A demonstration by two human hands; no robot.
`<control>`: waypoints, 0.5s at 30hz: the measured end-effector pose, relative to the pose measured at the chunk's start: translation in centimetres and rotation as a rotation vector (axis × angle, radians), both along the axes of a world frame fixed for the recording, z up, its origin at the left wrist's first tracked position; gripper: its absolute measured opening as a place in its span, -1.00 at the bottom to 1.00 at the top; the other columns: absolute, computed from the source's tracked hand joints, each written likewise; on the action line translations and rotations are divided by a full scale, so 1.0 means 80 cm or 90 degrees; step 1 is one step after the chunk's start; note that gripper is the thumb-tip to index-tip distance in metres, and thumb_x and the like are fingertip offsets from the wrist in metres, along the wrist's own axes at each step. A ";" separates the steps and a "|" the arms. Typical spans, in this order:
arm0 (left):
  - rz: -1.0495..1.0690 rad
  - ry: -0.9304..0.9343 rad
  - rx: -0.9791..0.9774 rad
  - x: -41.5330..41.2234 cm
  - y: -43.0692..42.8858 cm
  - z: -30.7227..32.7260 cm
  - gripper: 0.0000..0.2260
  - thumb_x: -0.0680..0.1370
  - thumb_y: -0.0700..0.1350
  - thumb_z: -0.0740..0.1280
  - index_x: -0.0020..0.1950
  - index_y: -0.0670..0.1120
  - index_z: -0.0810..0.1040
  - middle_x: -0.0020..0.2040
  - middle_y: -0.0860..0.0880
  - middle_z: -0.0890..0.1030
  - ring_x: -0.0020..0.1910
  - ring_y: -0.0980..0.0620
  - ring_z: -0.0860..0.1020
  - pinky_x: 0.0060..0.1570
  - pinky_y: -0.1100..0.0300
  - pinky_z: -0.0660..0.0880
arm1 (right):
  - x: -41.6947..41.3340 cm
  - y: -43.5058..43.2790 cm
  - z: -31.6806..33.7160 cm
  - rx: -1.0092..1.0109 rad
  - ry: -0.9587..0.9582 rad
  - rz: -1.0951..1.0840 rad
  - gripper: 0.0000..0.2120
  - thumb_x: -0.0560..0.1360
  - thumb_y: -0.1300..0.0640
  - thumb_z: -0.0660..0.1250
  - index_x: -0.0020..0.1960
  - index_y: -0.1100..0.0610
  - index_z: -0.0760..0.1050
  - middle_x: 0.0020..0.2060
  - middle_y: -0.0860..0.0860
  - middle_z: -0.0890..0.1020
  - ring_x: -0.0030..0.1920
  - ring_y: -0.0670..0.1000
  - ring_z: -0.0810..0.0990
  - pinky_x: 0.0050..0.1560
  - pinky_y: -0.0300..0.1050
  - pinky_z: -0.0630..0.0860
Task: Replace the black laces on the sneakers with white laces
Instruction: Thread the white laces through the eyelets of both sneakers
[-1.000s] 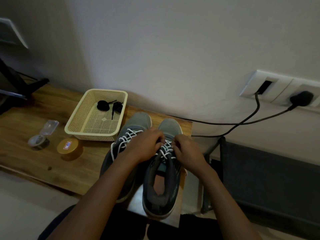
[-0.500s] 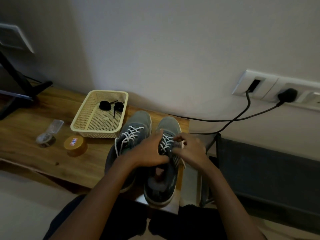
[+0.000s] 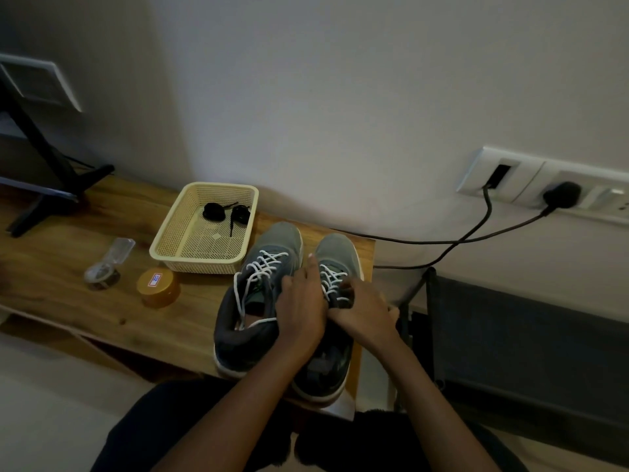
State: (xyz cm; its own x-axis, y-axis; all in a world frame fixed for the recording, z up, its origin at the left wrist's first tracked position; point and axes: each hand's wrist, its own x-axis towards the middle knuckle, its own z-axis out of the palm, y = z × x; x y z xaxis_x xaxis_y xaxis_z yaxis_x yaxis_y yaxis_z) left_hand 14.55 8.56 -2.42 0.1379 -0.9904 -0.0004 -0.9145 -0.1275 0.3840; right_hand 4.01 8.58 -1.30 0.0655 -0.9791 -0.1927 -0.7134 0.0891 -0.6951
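Two grey sneakers stand side by side at the right end of the wooden table, toes toward the wall. The left sneaker carries white laces, with loose ends falling into its opening. White laces also cross the right sneaker. My left hand lies over the right sneaker's inner side and collar, one finger stretched toward the toe. My right hand grips that sneaker's tongue and outer side. Rolled black laces lie in the cream mesh basket.
An orange round tin and a clear tape dispenser lie left of the shoes. A black stand occupies the far left. Two black cables run from wall sockets. A dark padded seat stands right of the table.
My hands have slid down from the lace crossings to the right sneaker's tongue and sides. My left hand has flattened with a finger extended. The view has shifted slightly right.
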 end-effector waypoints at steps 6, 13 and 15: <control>0.001 -0.002 -0.039 0.004 -0.006 -0.005 -0.40 0.60 -0.26 0.12 0.56 -0.07 -0.11 0.25 -0.20 0.49 0.17 -0.19 0.48 -0.03 -0.03 0.47 | 0.002 0.005 0.006 -0.085 0.101 -0.004 -0.50 0.38 -0.09 0.34 0.29 -0.06 0.34 0.20 -0.08 0.52 0.27 0.06 0.39 0.31 0.12 0.10; -0.012 -0.010 -0.061 0.005 -0.006 -0.004 -0.41 0.62 -0.23 0.11 0.55 -0.07 -0.14 0.11 -0.17 0.57 0.00 -0.12 0.57 -0.16 0.03 0.49 | 0.013 0.006 -0.003 -0.197 0.339 -0.018 -0.47 0.37 -0.19 0.37 0.22 0.09 0.46 -0.03 0.03 0.63 0.05 0.13 0.58 0.34 0.25 0.14; -0.020 -0.027 -0.062 0.003 -0.004 -0.001 -0.40 0.61 -0.25 0.11 0.55 -0.08 -0.16 0.10 -0.16 0.58 -0.02 -0.10 0.57 -0.19 0.06 0.47 | 0.021 0.007 -0.008 -0.289 0.380 -0.060 -0.57 0.23 -0.11 0.52 -0.07 0.16 0.57 -0.36 0.06 0.62 -0.25 0.15 0.62 0.25 0.32 0.31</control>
State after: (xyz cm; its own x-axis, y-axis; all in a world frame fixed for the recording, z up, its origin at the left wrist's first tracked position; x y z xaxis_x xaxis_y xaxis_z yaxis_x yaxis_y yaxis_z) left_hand 14.80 8.21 -2.51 0.1044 -0.9893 0.1015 -0.9329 -0.0620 0.3547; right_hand 5.71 9.13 -1.92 -0.0113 -0.9671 0.2541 -0.9837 -0.0349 -0.1763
